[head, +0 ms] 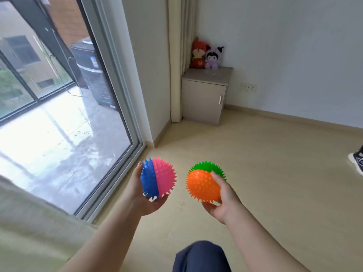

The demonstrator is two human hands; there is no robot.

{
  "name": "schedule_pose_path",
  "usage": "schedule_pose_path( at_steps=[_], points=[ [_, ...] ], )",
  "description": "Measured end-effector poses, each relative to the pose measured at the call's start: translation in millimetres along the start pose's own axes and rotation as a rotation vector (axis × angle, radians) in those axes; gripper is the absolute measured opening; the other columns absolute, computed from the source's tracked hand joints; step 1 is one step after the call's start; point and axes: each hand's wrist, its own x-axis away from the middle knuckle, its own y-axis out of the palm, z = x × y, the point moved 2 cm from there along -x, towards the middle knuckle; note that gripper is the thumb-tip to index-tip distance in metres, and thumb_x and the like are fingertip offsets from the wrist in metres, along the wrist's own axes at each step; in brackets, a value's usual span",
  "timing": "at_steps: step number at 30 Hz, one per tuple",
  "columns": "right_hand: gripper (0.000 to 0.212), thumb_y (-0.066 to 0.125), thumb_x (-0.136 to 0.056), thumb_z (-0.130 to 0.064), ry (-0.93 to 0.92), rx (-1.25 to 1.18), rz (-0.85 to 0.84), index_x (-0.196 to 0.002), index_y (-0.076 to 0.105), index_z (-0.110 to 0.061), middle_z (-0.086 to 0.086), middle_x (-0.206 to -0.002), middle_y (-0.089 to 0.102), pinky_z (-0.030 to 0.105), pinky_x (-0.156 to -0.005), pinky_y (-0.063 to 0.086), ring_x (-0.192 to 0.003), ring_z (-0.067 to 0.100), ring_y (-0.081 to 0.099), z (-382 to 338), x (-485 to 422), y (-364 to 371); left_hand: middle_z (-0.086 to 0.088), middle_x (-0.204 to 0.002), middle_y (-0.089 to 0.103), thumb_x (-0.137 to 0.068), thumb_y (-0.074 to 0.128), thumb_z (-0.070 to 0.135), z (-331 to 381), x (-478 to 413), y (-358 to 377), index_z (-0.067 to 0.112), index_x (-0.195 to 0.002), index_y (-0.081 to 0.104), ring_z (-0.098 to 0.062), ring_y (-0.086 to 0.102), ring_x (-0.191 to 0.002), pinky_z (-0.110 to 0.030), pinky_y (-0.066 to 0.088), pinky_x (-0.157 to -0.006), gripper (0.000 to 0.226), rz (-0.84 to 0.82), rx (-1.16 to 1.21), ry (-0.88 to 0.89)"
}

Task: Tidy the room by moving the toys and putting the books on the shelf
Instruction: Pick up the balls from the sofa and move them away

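My left hand [142, 195] cups a spiky ball, half blue and half pink [159, 178], from below and from the left, fingers curled round it. My right hand [223, 201] grips a second spiky ball, orange with a green top [202, 182], thumb across its right side. Both balls hang side by side above the floor, a small gap between them. On a low cabinet [204, 97] in the far corner sit a red plush toy [198, 54] and a purple plush toy [213, 57], touching each other. No books or shelf are in view.
A large sliding glass door [64, 99] fills the left side, its track running along the floor. A curtain [179, 55] hangs beside the cabinet. Another person's shoe [358, 160] shows at the right edge. My knee [200, 256] is at the bottom. A pale soft edge lies at the lower left.
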Motion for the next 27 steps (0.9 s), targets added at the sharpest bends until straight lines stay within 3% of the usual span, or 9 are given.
schedule_pose_path(
  at_steps=[4,7,11,16,21,27],
  points=[
    [0.051,0.075,-0.073,-0.042,-0.005,0.028,-0.003,-0.110,0.053,-0.016,0.012,-0.107,0.051,0.033,-0.061,0.050,-0.079,0.027,0.051,-70,-62,31,-0.009,-0.143,0.042,-0.090,0.048,0.050,39,-53,65,0.016,-0.138,0.040,-0.032,0.047,-0.125,-0.043,0.046,-0.080,0.060,0.003,-0.029,0.034],
    [0.049,0.074,-0.073,-0.042,-0.016,0.033,-0.041,-0.108,0.053,-0.015,0.011,-0.098,0.051,0.032,-0.060,0.050,-0.077,0.028,0.052,-133,-114,52,-0.004,-0.124,0.055,-0.087,0.053,0.053,65,-99,125,0.017,-0.127,0.053,-0.026,0.058,-0.088,-0.034,0.056,-0.055,0.053,-0.073,-0.031,0.023],
    [0.044,0.073,-0.073,-0.043,-0.021,0.060,-0.063,-0.103,0.054,-0.015,0.010,-0.093,0.052,0.033,-0.061,0.049,-0.078,0.029,0.053,-236,-174,72,-0.010,-0.099,0.061,-0.080,0.057,0.060,100,-155,224,0.017,-0.098,0.061,-0.027,0.058,-0.085,-0.039,0.049,-0.067,0.047,-0.085,0.001,-0.050],
    [0.048,0.074,-0.072,-0.045,-0.045,0.091,-0.062,-0.105,0.056,-0.016,0.010,-0.092,0.055,0.031,-0.056,0.048,-0.077,0.027,0.054,-337,-227,84,-0.011,-0.101,0.059,-0.076,0.062,0.060,124,-202,333,0.016,-0.093,0.060,-0.028,0.059,-0.088,-0.041,0.051,-0.068,0.048,-0.097,0.007,-0.069],
    [0.038,0.072,-0.074,-0.044,-0.054,0.040,-0.042,-0.095,0.055,-0.016,0.011,-0.090,0.055,0.030,-0.058,0.047,-0.075,0.027,0.054,-411,-276,88,-0.011,-0.097,0.058,-0.076,0.063,0.058,145,-255,415,0.015,-0.087,0.058,-0.028,0.058,-0.086,-0.043,0.050,-0.072,0.045,-0.088,-0.027,-0.078],
    [0.034,0.070,-0.075,-0.045,-0.080,0.017,0.014,-0.088,0.054,-0.017,0.011,-0.089,0.055,0.031,-0.058,0.047,-0.075,0.026,0.055,-495,-347,98,-0.011,-0.099,0.058,-0.073,0.066,0.059,174,-332,506,0.015,-0.089,0.056,-0.029,0.060,-0.090,-0.043,0.051,-0.064,0.048,-0.103,-0.059,-0.111]
  ],
)
